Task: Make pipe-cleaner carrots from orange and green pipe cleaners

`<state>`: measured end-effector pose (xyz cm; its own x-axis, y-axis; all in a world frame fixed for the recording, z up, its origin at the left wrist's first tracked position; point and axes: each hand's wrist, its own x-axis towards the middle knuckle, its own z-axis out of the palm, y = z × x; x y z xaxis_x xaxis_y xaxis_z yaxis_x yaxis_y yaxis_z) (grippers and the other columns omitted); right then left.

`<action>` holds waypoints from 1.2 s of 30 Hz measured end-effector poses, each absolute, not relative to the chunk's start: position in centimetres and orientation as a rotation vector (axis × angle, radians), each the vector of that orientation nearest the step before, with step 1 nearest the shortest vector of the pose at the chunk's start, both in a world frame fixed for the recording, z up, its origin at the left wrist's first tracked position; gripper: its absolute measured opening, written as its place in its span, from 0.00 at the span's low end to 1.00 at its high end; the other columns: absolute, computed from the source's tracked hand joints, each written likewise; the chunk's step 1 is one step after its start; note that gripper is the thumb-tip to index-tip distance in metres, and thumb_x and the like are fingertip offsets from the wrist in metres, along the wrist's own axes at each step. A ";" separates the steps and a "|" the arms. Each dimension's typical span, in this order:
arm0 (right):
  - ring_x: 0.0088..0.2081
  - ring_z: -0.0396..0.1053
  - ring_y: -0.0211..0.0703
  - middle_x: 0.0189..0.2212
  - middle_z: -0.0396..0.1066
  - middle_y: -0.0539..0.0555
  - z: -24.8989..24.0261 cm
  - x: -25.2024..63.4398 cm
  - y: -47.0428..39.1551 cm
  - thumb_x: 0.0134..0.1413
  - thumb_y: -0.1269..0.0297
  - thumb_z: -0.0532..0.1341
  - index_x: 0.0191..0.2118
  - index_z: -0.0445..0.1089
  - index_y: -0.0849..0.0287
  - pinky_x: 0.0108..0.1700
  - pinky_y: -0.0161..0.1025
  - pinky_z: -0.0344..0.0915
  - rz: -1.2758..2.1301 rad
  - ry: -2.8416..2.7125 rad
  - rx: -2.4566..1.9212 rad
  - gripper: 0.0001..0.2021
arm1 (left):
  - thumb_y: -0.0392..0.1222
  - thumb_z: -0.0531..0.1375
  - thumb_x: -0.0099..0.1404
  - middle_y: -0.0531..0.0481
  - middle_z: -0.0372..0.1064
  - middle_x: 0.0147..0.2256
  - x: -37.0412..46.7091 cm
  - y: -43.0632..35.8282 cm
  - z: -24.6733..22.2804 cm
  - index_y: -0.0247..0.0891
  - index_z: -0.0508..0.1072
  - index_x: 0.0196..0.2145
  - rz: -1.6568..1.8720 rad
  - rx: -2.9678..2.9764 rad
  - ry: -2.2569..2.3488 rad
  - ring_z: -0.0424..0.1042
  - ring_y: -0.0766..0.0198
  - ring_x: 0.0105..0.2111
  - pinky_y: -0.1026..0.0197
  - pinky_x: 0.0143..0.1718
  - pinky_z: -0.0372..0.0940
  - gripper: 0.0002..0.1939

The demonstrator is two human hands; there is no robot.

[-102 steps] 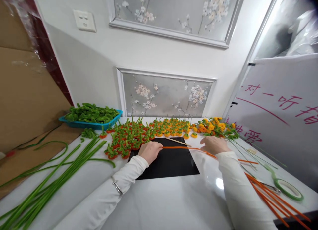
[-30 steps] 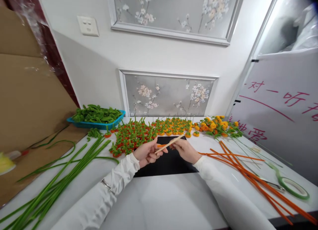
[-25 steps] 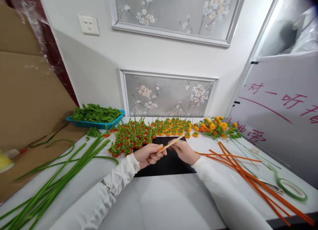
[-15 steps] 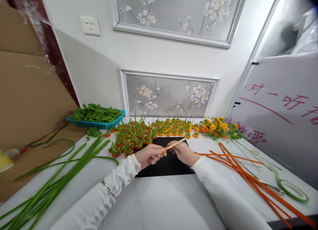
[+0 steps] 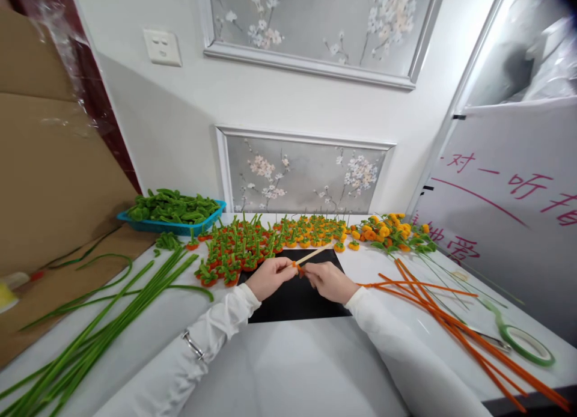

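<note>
My left hand [image 5: 271, 277] is closed, pinching a pale flat stick [image 5: 315, 252] that slants up to the right. Around its lower end sits a short coil of orange pipe cleaner [image 5: 299, 269]. The fingers of my right hand [image 5: 332, 282] are pressed together on the orange strand just right of the coil. Both hands are above a black mat [image 5: 288, 307]. Behind them stand many small orange pieces with green tops [image 5: 246, 249], beside yellow ones [image 5: 315, 232]. Whether the strand in my right hand joins the one emerging behind the wrist is hidden.
Green pipe cleaners [image 5: 117, 315] lie at the left, below a blue tray [image 5: 174, 227] of green pieces. Orange pipe cleaners [image 5: 451, 318], a green tape roll [image 5: 527, 345] and yellow-orange flowers [image 5: 392, 231] are at the right. A panelled wall [image 5: 189, 104] rises behind the table.
My right hand has come down and away from the stick's upper part, showing the orange strand between both hands. The stick is still in my left hand, slightly further left.
</note>
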<state>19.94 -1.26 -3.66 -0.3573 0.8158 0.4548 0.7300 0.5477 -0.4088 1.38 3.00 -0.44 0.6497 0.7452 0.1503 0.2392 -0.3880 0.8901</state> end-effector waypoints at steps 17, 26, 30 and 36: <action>0.21 0.55 0.32 0.18 0.61 0.47 -2.6 18.7 -2.7 0.56 0.69 0.53 0.27 0.66 0.58 0.26 0.30 0.50 0.093 -2.310 -1.271 0.09 | 0.37 0.51 0.63 0.51 0.68 0.30 1.1 3.3 -1.2 0.38 0.67 0.36 0.923 2.535 0.832 0.67 0.64 0.31 0.64 0.33 0.60 0.06; 0.23 0.62 0.33 0.21 0.68 0.49 -2.3 18.6 -2.9 0.56 0.71 0.53 0.29 0.69 0.59 0.27 0.30 0.52 0.110 -2.359 -1.231 0.09 | 0.39 0.47 0.66 0.53 0.62 0.25 1.2 3.8 -1.7 0.38 0.63 0.27 0.877 2.621 0.882 0.64 0.66 0.26 0.65 0.29 0.57 0.11; 0.25 0.66 0.35 0.23 0.71 0.50 -2.0 18.8 -3.0 0.56 0.72 0.52 0.32 0.70 0.58 0.29 0.30 0.54 0.111 -2.362 -1.231 0.10 | 0.40 0.44 0.68 0.56 0.58 0.21 1.1 4.0 -2.1 0.39 0.61 0.28 0.845 2.646 0.928 0.63 0.66 0.22 0.66 0.25 0.54 0.12; 0.28 0.68 0.38 0.24 0.71 0.52 -1.5 19.5 -3.1 0.57 0.72 0.52 0.33 0.69 0.58 0.30 0.31 0.54 -0.033 -2.322 -1.307 0.09 | 0.38 0.45 0.67 0.56 0.58 0.19 0.7 4.4 -2.5 0.39 0.62 0.30 0.718 2.748 0.947 0.63 0.65 0.19 0.66 0.22 0.51 0.09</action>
<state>19.53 -3.08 -1.48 -0.4343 0.8015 0.4111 0.8128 0.5454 -0.2047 0.74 4.41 -2.47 0.6863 0.6129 0.3916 0.5424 -0.7900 0.2858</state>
